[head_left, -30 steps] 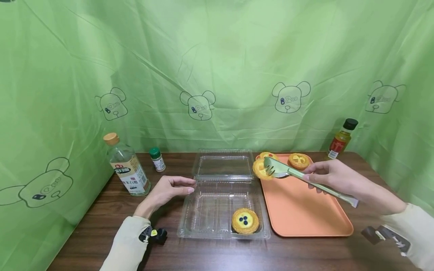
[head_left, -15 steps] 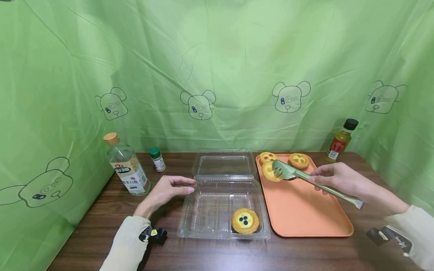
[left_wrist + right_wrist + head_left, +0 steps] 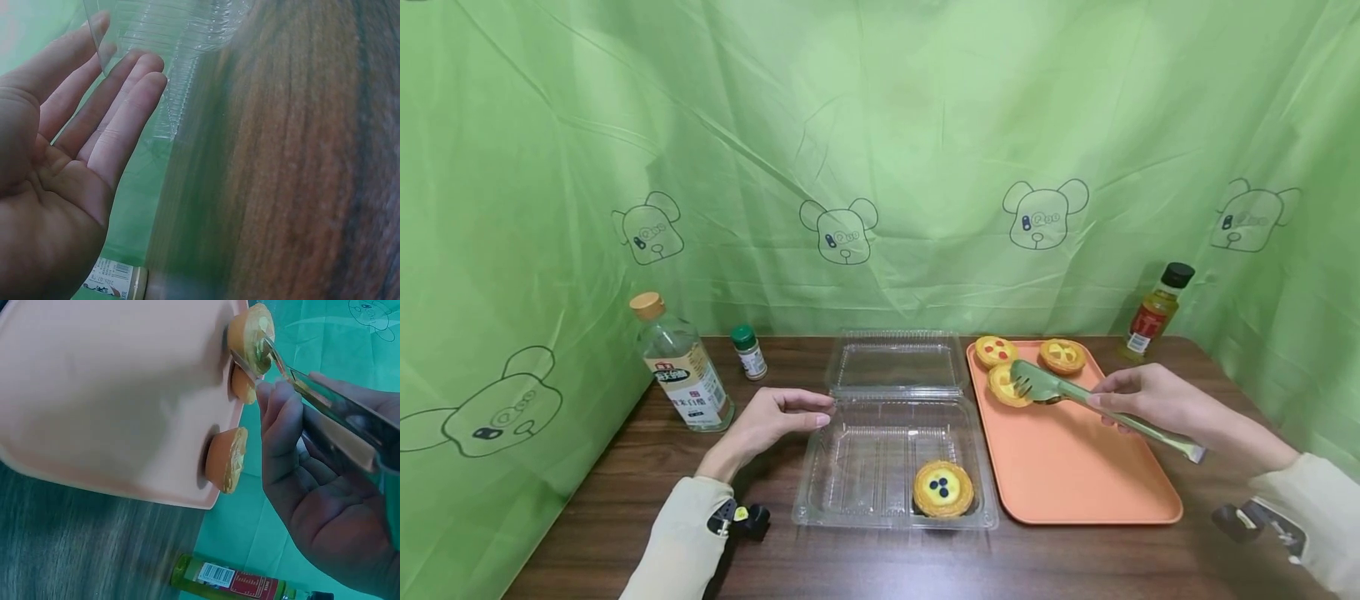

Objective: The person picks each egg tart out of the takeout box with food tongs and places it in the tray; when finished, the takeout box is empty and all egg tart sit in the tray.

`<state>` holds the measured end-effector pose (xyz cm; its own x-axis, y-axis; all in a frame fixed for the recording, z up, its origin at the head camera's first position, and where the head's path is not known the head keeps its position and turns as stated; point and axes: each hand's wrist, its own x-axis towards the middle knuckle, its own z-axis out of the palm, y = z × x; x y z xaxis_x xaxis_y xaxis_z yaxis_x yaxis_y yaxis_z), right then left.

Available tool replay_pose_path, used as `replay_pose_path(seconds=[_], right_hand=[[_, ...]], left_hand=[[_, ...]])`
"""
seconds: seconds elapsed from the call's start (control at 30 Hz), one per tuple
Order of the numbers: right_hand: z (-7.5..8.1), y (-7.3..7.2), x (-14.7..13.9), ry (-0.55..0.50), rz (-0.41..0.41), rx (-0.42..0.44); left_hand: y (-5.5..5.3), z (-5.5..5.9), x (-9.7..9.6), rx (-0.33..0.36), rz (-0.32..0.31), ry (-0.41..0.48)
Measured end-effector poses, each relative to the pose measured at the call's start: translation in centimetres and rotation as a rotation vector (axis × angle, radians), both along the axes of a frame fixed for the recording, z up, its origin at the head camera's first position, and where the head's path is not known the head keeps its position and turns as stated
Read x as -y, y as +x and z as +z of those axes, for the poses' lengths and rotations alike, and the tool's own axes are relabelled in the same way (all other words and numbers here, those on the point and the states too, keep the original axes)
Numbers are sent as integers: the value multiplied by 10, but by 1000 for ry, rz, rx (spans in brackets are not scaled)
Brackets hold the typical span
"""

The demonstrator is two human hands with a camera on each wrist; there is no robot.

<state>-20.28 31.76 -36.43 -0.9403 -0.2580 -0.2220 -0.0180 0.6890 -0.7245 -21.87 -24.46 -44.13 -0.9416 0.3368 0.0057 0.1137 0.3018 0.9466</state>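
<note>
My right hand (image 3: 1150, 396) grips a pair of metal tongs (image 3: 1105, 408). In the head view, their toothed end overlaps the right side of a yellow egg tart (image 3: 1002, 385). The right wrist view has one tong arm above that tart (image 3: 250, 331) and one low at its side. The tart is on the orange tray (image 3: 1075, 467), near a tart with red pieces (image 3: 995, 350). My left hand (image 3: 771, 425), fingers nearly straight, touches the left rim of an open clear plastic clamshell box (image 3: 857, 492). Inside, at front right, lies a tart with dark berries (image 3: 943, 489).
A tart with pale yellow chunks (image 3: 1062, 357) sits at the tray's back right. An oil bottle (image 3: 1153, 312) stands behind the tray. On the left are a white vinegar bottle (image 3: 688, 375) and a green-capped spice jar (image 3: 748, 354). Green cloth (image 3: 917, 267) hangs around the table.
My right hand and the tongs have moved right and slightly down. The yellow tart has gone from the tray's left edge onto the tray, uncovering the red-pieced tart. My left hand stays put.
</note>
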Motion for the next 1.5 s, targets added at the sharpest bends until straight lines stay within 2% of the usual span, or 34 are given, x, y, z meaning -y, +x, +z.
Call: replay_pose_path(seconds=[0.5, 0.57, 0.8, 0.93, 1.1, 1.37, 1.5], right_hand=[[-1, -1, -2, 24, -4, 39], [1, 1, -4, 53, -5, 20], [18, 9, -9, 208, 0, -131], [29, 14, -8, 230, 13, -208], [38, 21, 4, 226, 59, -223], [47, 34, 32, 122, 64, -143], [52, 37, 43, 101, 99, -181]], left_hand=[[-1, -2, 1, 0, 2, -4], [-1, -2, 1, -2, 3, -5], [0, -2, 1, 1, 17, -3], [1, -1, 0, -5, 18, -6], [1, 0, 0, 1, 18, -4], [1, 0, -1, 13, 13, 14], [1, 1, -1, 9, 10, 16]])
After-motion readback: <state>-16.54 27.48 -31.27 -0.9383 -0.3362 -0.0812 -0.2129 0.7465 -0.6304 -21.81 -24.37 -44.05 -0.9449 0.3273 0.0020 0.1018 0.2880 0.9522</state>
